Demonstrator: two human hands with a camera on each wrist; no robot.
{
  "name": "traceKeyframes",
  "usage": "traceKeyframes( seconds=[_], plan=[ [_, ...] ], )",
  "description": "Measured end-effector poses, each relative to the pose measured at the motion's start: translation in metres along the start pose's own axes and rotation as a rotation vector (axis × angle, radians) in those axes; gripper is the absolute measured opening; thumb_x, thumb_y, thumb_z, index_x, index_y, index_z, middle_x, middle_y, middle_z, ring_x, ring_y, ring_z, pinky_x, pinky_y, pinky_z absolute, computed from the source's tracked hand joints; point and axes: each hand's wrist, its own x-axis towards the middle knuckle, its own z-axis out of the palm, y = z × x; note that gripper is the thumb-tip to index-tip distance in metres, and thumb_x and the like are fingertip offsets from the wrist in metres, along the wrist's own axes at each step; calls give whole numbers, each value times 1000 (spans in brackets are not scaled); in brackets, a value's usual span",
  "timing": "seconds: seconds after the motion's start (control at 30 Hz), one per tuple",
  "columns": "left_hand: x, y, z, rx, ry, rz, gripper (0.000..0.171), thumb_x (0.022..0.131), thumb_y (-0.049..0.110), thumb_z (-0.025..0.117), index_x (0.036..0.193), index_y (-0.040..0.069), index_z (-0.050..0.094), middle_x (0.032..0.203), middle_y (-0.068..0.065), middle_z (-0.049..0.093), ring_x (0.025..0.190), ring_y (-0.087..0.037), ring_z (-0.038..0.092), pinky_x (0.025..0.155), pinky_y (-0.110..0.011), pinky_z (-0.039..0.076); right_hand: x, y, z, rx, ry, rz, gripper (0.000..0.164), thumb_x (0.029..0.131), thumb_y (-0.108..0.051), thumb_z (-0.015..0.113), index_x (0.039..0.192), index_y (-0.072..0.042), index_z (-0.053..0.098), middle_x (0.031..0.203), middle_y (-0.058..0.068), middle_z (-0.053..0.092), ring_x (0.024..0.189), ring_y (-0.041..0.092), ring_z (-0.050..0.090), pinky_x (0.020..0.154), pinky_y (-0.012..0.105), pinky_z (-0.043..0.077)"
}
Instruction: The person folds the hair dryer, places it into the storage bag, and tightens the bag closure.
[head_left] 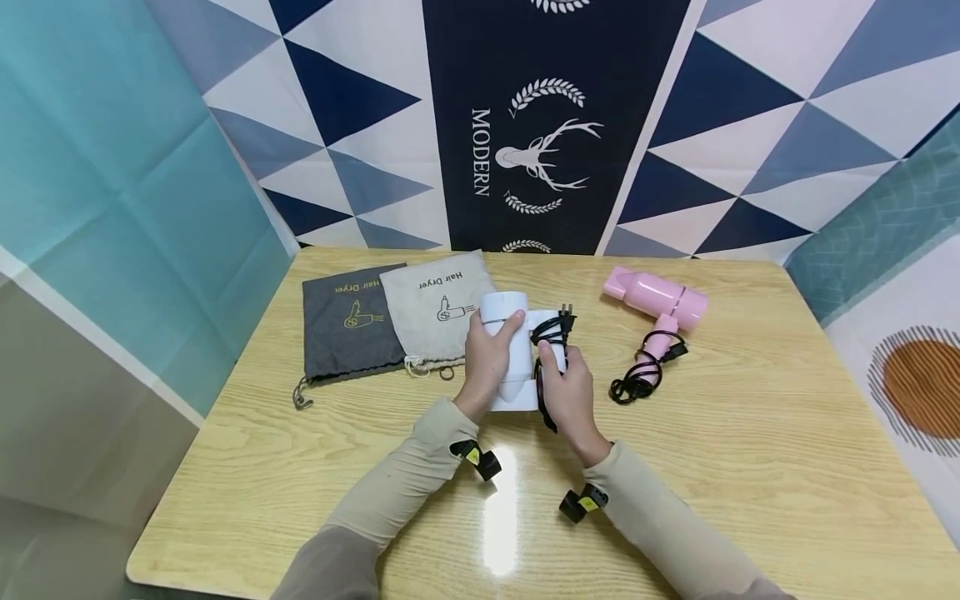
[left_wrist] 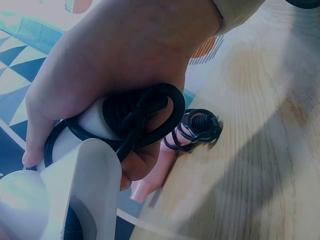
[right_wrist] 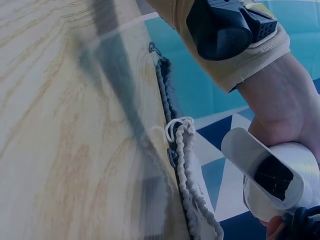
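A white hair dryer [head_left: 518, 362] is held above the table in both hands. My left hand [head_left: 486, 362] grips its barrel, the thumb lying across the front. My right hand [head_left: 572, 398] grips the handle, around which a black cord [head_left: 550, 331] is wound, with the plug [head_left: 566, 315] sticking up beyond it. In the left wrist view, the right fingers curl round the handle and the cord coils. The right wrist view shows the dryer's flat white nozzle [right_wrist: 245, 150] and the left hand around the barrel, partly hidden behind it.
To the right lies a pink hair dryer [head_left: 660, 296], its black cord wrapped about its handle. A dark grey drawstring pouch [head_left: 326, 325] and an off-white one [head_left: 412, 312], both printed "Hair Dryer", overlap at the back left of the wooden table [head_left: 300, 467]. Patterned cloth hangs behind.
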Motion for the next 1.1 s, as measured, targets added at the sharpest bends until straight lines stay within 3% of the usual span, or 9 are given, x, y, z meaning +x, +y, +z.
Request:
traceKeyframes(
  seconds=[0.2,0.5,0.73,1.1],
  plan=[
    [1,3,0,14,-12,-3,75,89,47,66,142,3,38,104,-14,62,78,-20,62,65,-30,52,1,-1,-2,5,-19,-1,46,101,-38,50,109,7,56,83,17,57,78,32,56,67,33,44],
    [4,2,0,-3,-37,-29,75,89,47,66,143,4,36,106,-13,61,80,-19,62,67,-30,53,3,-2,-8,-10,-76,21,53,101,-42,47,117,8,54,99,24,61,90,33,59,76,36,46],
    [1,2,-1,-27,-54,-39,72,90,45,65,142,4,37,108,-14,61,82,-20,62,69,-31,53,5,0,-10,-28,-98,30,52,99,-41,53,116,8,54,100,24,63,92,33,60,79,38,48],
    [1,-2,0,-37,-81,-54,72,90,44,65,142,4,36,110,-14,60,84,-20,61,69,-30,53,7,5,-16,-41,-159,30,51,99,-40,52,116,8,56,91,19,61,82,26,59,69,29,48]
  ],
)
